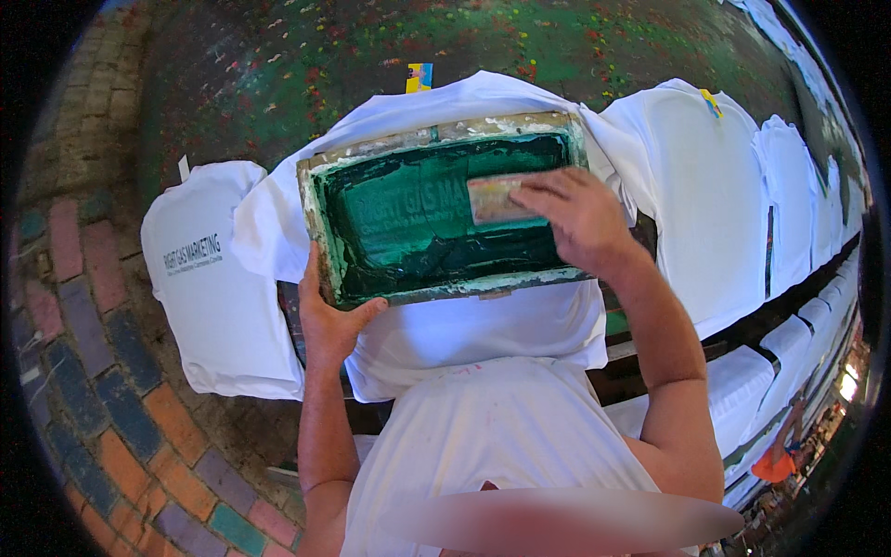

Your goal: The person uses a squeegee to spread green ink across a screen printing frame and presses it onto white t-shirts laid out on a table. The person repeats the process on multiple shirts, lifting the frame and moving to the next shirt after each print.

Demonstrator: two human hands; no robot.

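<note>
A wooden-framed printing screen (394,243) with dark green ink on its mesh lies tilted over a white T-shirt (483,325). My left hand (327,311) grips the frame's near left corner, thumb along the near edge. In my right hand (583,218) is a squeegee (501,199), a flat pale block smeared with ink, set on the mesh in the right half of the screen. Pale lettering shows through the green mesh, partly covered by the squeegee. The squeegee's lower edge is hard to make out against the ink.
To the left lies a white T-shirt with dark print (200,269). On the right a plain white T-shirt (701,213) is laid out, with several more beyond it. A paint-spattered dark green surface (334,56) lies behind. Colored paving bricks (121,390) cover the floor at left.
</note>
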